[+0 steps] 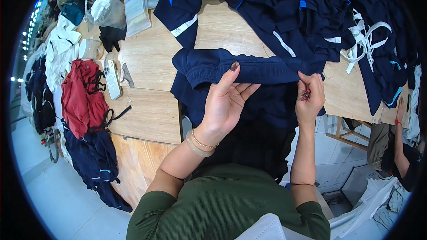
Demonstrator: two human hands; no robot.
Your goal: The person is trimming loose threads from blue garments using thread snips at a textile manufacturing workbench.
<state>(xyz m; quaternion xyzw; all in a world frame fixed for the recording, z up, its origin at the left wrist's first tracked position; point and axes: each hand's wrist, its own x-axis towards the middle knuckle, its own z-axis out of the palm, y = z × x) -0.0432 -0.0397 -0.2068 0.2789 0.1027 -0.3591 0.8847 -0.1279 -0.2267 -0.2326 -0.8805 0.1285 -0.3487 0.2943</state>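
Wood tabletop (pixel 147 73) with bare room left of centre, one navy garment (pixel 262 69) held by the near edge, left hand (pixel 224 106) pinching its middle between thumb and fingers, right hand (pixel 311 93) pinching its right end, one white phone (pixel 113 81)

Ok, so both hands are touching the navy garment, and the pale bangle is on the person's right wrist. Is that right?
Not quite: the head view shows the pale bangle on the person's left wrist, not the right. The left hand and right hand are both touching the navy garment, as you said.
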